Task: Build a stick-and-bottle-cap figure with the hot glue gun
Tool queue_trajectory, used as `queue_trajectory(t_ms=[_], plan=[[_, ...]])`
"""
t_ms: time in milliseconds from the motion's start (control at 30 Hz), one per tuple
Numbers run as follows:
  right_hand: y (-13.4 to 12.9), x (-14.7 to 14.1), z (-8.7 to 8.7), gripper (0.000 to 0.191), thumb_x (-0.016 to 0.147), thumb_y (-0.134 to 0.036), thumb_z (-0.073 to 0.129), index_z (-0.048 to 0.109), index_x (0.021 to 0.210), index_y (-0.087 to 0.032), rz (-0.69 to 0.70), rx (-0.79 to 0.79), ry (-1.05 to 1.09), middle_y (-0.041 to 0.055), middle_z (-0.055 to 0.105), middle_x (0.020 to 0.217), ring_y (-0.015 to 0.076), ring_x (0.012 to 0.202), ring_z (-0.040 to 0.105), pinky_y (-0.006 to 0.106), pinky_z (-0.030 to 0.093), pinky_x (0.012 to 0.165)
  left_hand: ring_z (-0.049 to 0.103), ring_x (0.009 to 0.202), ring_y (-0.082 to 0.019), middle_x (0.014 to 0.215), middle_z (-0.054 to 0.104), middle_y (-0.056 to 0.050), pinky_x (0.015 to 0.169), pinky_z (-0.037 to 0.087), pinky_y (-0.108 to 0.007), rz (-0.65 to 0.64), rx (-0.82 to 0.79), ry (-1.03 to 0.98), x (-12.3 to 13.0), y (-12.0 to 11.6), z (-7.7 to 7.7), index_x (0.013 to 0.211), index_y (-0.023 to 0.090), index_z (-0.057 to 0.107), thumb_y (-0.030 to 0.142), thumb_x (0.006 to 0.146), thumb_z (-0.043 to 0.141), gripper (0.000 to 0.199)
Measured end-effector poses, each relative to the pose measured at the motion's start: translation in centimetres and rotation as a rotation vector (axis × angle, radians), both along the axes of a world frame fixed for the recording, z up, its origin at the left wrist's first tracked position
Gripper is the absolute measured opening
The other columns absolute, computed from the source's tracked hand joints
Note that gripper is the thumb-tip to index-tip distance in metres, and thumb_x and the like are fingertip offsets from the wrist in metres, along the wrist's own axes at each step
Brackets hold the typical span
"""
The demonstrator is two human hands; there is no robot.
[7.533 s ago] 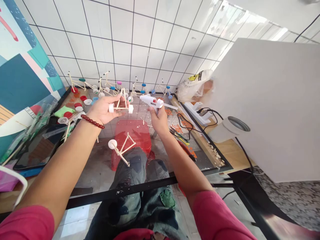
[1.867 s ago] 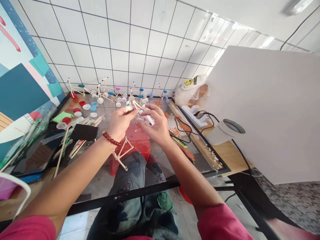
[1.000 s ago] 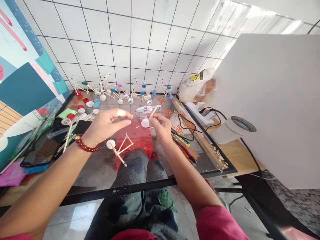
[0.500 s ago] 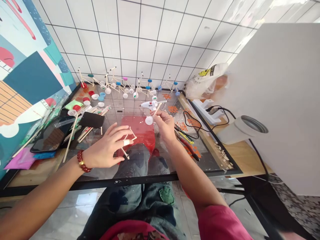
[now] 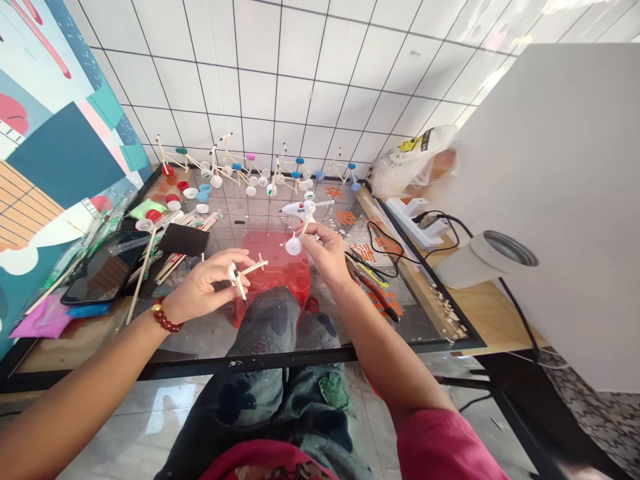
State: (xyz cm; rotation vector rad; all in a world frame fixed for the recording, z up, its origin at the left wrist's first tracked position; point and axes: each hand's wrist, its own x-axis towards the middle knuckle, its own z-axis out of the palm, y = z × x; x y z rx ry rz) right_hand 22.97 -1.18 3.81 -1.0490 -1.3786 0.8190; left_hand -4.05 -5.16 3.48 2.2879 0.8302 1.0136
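Pinched in the fingers of my left hand [image 5: 210, 283] is a small stick frame [image 5: 254, 267] with a white part near my fingertips and a dark-tipped stick pointing down. My right hand [image 5: 325, 250] grips a short stick [image 5: 307, 221] with a round white cap [image 5: 293, 246] at its lower end. The two held pieces are apart, both above the glass tabletop. A white glue gun [image 5: 300, 209] lies just behind my right hand. Along the back edge stand several stick bicycle-like figures [image 5: 280, 170] with coloured caps.
Loose caps [image 5: 202, 197], a black rectangle [image 5: 183, 239], sticks and a phone [image 5: 103, 270] lie on the left. Pliers [image 5: 375, 293], a cable, a power strip [image 5: 413, 223], a plastic bag [image 5: 417, 160] and a grey-white cylinder [image 5: 483, 260] are on the right.
My left hand has turned and drawn its fingers in, rotating the stick frame. My right hand has shifted slightly left and down with the stick and cap.
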Motion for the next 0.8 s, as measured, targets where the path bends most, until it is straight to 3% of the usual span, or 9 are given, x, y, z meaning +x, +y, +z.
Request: queue_trajectory(t_ms=[100,200,300,433,567,700,800], plan=[[0.1,0.3,0.1,0.009,0.077,-0.03,0.061,0.066,0.074,-0.023,0.086,0.053,-0.116,0.0017,0.075,0.091,0.0216,0.093,0.068,0.037,0.05,0.092,0.067,0.119,-0.029,0.122,0.074,-0.011,0.099,0.057,-0.041,0.1,-0.24,-0.193,-1.0,0.9,-0.4,0.094,0.023,0.08,0.034,0.086,0.074,0.015],[0.0,0.7,0.3,0.007,0.075,-0.024,0.059,0.062,0.069,-0.023,0.235,0.21,-0.356,0.0025,0.073,0.084,0.021,0.087,0.067,0.038,0.049,0.089,0.071,0.11,-0.029,0.118,0.076,-0.011,0.094,0.059,-0.041,0.242,-0.41,-0.389,-1.4,1.8,-1.0,0.098,0.022,0.08,0.043,0.082,0.077,0.027],[-0.3,0.6,0.4,0.008,0.073,-0.019,0.059,0.059,0.066,-0.023,0.304,0.358,-0.614,0.0021,0.072,0.079,0.0214,0.086,0.066,0.041,0.044,0.095,0.072,0.106,-0.029,0.11,0.078,-0.011,0.096,0.058,-0.043,0.363,-0.449,-0.501,-0.9,2.4,-1.6,0.099,0.02,0.08,0.048,0.081,0.077,0.033],[-0.9,0.1,0.2,0.009,0.073,-0.017,0.062,0.058,0.066,-0.023,0.317,0.403,-0.772,0.0014,0.073,0.081,0.0212,0.088,0.066,0.044,0.036,0.103,0.073,0.1,-0.027,0.1,0.079,-0.011,0.093,0.057,-0.041,0.472,-0.392,-0.551,0.3,2.9,-2.1,0.103,0.017,0.079,0.053,0.082,0.074,0.042],[-0.8,0.1,0.0,0.009,0.074,-0.018,0.06,0.058,0.067,-0.023,0.297,0.409,-0.748,0.0015,0.073,0.082,0.0212,0.09,0.066,0.043,0.036,0.102,0.072,0.089,-0.024,0.099,0.079,-0.011,0.077,0.059,-0.033,0.449,-0.425,-0.442,0.2,2.9,-1.5,0.109,0.017,0.079,0.057,0.08,0.074,0.05],[-0.4,0.5,0.1,0.009,0.075,-0.019,0.058,0.058,0.067,-0.024,0.276,0.386,-0.685,0.0014,0.073,0.081,0.0216,0.091,0.067,0.041,0.039,0.099,0.068,0.072,-0.018,0.095,0.077,-0.01,0.063,0.055,-0.028,0.329,-0.436,-0.217,-1.0,2.7,-0.3,0.097,0.018,0.081,0.057,0.075,0.078,0.046],[-0.3,0.7,0.4,0.01,0.075,-0.02,0.058,0.058,0.067,-0.025,0.301,0.359,-0.673,0.0009,0.072,0.079,0.0215,0.089,0.067,0.041,0.04,0.098,0.061,0.059,-0.014,0.087,0.075,-0.008,0.057,0.052,-0.026,0.274,-0.445,-0.173,-1.3,2.4,-0.2,0.095,0.018,0.08,0.055,0.074,0.079,0.042]])
